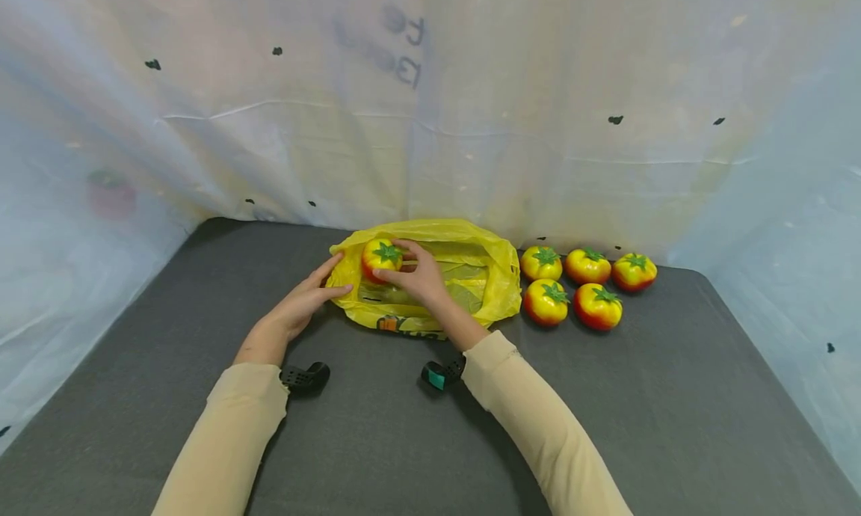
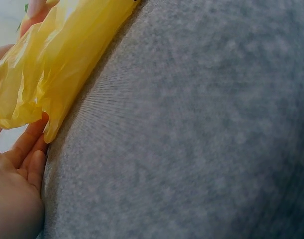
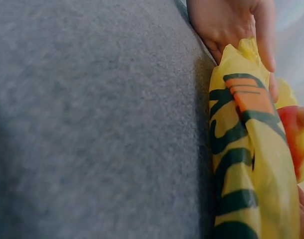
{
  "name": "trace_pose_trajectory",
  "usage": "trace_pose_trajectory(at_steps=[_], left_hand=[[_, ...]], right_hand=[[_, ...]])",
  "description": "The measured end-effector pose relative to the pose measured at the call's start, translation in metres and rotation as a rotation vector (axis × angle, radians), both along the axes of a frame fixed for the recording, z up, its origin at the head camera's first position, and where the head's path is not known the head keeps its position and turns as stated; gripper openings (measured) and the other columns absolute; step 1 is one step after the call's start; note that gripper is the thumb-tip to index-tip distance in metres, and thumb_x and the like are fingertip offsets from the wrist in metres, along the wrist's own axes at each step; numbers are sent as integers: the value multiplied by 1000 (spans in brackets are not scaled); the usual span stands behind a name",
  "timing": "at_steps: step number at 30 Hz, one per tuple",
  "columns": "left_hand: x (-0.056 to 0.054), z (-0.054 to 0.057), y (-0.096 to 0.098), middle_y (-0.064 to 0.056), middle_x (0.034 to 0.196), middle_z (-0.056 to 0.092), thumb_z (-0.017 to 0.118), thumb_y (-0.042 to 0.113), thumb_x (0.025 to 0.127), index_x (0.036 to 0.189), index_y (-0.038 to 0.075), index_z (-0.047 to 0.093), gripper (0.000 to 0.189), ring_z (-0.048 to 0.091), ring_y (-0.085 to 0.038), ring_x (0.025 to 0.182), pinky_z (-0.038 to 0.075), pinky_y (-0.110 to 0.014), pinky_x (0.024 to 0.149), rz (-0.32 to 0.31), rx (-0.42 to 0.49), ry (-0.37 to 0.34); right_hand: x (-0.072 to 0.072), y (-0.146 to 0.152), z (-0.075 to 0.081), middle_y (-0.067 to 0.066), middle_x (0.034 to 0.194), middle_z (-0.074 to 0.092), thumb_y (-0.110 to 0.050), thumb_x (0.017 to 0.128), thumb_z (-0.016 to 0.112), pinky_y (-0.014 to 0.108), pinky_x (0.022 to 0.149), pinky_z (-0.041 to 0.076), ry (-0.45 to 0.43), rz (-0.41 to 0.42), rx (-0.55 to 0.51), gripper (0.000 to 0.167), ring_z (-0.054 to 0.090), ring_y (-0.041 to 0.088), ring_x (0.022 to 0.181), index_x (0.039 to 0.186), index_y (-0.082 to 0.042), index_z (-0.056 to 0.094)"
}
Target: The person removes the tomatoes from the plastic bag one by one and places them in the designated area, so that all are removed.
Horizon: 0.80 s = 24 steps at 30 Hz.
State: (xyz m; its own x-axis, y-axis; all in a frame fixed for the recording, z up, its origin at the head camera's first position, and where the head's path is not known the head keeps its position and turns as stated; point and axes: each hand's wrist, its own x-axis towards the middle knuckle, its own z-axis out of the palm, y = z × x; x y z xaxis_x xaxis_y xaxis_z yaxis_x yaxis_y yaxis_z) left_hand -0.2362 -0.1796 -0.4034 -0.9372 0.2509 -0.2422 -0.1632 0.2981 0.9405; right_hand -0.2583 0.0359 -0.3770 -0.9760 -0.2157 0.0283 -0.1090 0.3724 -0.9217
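A yellow plastic bag [image 1: 501, 277] with green and orange print lies on the dark table, its mouth spread toward me. My right hand [image 1: 422, 275] reaches over it and pinches a red-and-yellow tomato [image 1: 380, 256] with a green leafy top, at the left of the opening. At the bag's left edge, my left hand [image 1: 299, 303] touches the rim with thumb and fingers apart, the fingers fairly straight. The left wrist view shows its fingers [image 2: 28, 144] against the yellow plastic [image 2: 67, 59]. In the right wrist view the tomato [image 3: 294, 139] shows beyond the printed side.
Several more tomatoes [image 1: 546, 303] sit in two rows just right of the bag. A whitish plastic sheet [image 1: 511, 112] rises behind the table [image 1: 377, 441] and along both sides. Black wrist devices [image 1: 306, 379] show under both sleeves.
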Motion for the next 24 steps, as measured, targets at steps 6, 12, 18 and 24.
trace_pose_trajectory(at_steps=[6,12,18,24], left_hand=[[-1,0,0,-4,161,-14,54,30,99,155,31,0,78,-13,-31,147,-2,-63,113,-4,4,10],[-1,0,-1,-4,161,-14,53,30,99,155,30,-2,79,-13,-30,148,-1,-62,114,-3,-3,7],[-2,-1,-2,-5,161,-16,55,32,98,155,30,-3,81,-14,-31,147,-1,-63,114,-2,-14,-1],[-2,-1,-1,-4,161,-16,54,31,98,155,31,-3,80,-14,-31,147,-2,-63,113,-2,-10,-5]], right_hand=[[8,10,2,15,134,51,-22,83,76,44,92,51,50,62,30,62,55,34,117,139,-16,51],[16,18,2,15,133,52,-23,83,76,44,91,51,95,99,65,63,56,34,115,140,-17,51],[22,25,0,11,134,53,-24,82,77,43,89,52,120,115,84,62,57,32,114,138,-19,52],[27,34,0,10,135,52,-24,81,78,41,86,54,121,118,85,61,58,32,114,137,-20,53]])
